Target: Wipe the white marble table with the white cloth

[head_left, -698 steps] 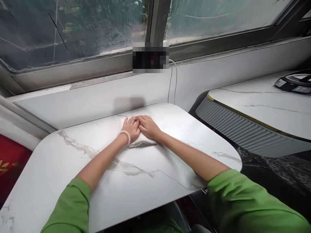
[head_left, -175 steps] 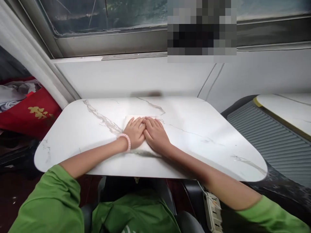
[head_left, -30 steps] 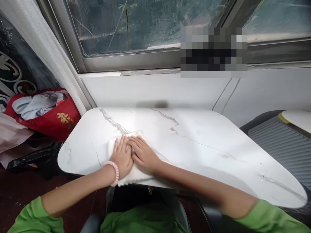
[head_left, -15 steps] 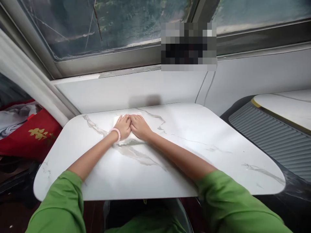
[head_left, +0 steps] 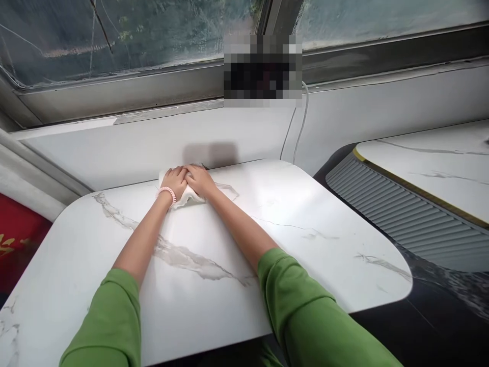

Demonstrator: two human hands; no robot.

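Observation:
A white cloth (head_left: 190,198) lies bunched on the white marble-patterned table (head_left: 214,316), at its far edge by the wall. My left hand (head_left: 174,180), with a pink coiled band on the wrist, presses on the cloth, fingers pointing away from me. Beside it, touching it, my right hand (head_left: 199,180) bears down on the same cloth. Both hands cover most of the cloth, and a small dark patch shows just beyond the right fingers. Green sleeves reach to about my elbows.
A white wall (head_left: 145,140) and window frame (head_left: 153,92) rise behind the table. Cables (head_left: 303,120) hang from a blurred-out item. To the right stands another marble-topped piece with a ribbed grey side (head_left: 397,214). A red bag (head_left: 21,234) is at the left.
Both hands have pushed the cloth farther away, up to the table's far edge by the wall. The view has shifted to the right and closer.

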